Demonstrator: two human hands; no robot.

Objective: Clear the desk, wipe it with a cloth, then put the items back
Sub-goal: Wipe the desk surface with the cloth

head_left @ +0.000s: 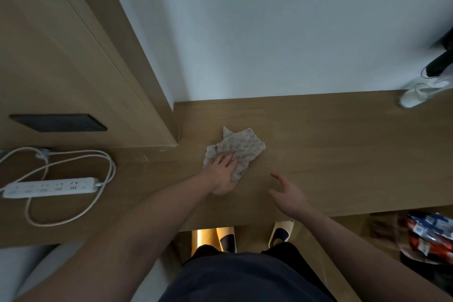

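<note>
A crumpled grey-beige cloth (241,148) lies on the wooden desk (331,144), near its left end by the wall corner. My left hand (223,174) presses flat on the cloth's near-left part, fingers spread over it. My right hand (286,193) hovers just above the desk to the right of the cloth, fingers apart and holding nothing.
A white power strip (49,186) with a looped white cable (73,213) lies on the lower surface at left, below a dark wall panel (58,122). A white object (416,95) and a black one (438,61) stand at the desk's far right. Packaged goods (426,235) sit below the desk at right.
</note>
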